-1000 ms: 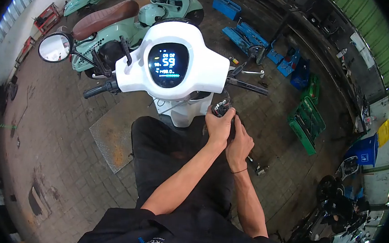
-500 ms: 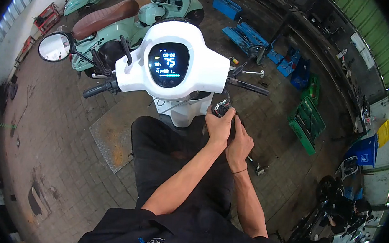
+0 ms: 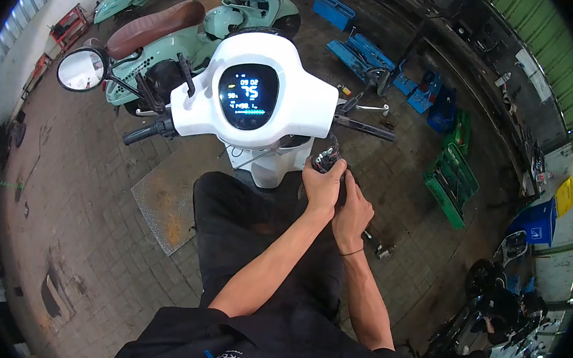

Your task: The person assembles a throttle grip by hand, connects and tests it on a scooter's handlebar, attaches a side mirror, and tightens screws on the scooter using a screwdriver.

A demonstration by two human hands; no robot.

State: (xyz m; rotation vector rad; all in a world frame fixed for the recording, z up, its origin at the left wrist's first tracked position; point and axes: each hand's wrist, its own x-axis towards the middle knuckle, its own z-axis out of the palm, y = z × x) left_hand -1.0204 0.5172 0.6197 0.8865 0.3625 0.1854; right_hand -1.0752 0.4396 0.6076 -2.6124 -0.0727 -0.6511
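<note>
Just below the right end of the handlebar, my left hand [image 3: 320, 192] is closed around a small black part with wires [image 3: 326, 159], which looks like a handlebar switch housing. Its inner side, with bright metal bits, faces up. Close against that hand, my right hand [image 3: 353, 214] grips the lower right side of the same part, fingers pointing up along it; its fingertips are partly hidden. Ahead stands a white scooter [image 3: 288, 78] with its round display [image 3: 248, 95] lit. The bare black right handlebar end [image 3: 367, 128] is above my hands.
A ratchet-like metal tool [image 3: 380, 248] lies on the paved floor right of my legs. Blue toolboxes [image 3: 360, 57] and a green toolbox [image 3: 451, 182] sit to the right. Mint scooters [image 3: 169, 42] stand behind at left. A metal plate [image 3: 167, 203] lies by my left leg.
The scooter's right mirror appears slightly shifted. Both hands keep almost the same hold and place on the black part.
</note>
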